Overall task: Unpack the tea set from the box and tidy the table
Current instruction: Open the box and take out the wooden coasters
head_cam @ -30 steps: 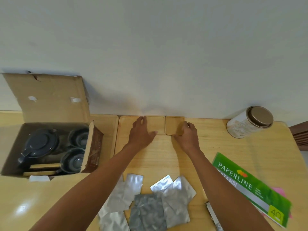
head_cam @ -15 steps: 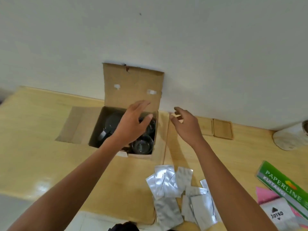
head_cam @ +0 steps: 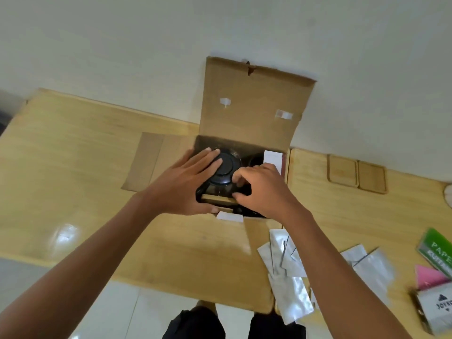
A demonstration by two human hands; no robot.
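Two hands reach into an open cardboard box (head_cam: 247, 113) standing on a wooden table (head_cam: 80, 152) against a pale wall. Much of the box interior is dark and masked by the hands; a second dark round item (head_cam: 255, 159) at the far right inside is only partly visible and cannot be identified, and what lies beneath the right palm is hidden. At the frame's right edge a green packet (head_cam: 439, 248) and a pale round object (head_cam: 448, 195) are cut off. The dark teapot (head_cam: 223, 177) sits in the left part of the box, between the two hands, its round lid facing up. The left hand (head_cam: 186, 184) lies with straight, spread fingers across the pot's left side and lid, thumb at the box's near edge. The right hand (head_cam: 263, 189) has curled fingers pinching at the pot's right rim. Silver foil sachets (head_cam: 288, 270) lie near the table's front edge; two wooden coasters (head_cam: 357, 176) lie side by side near the wall.
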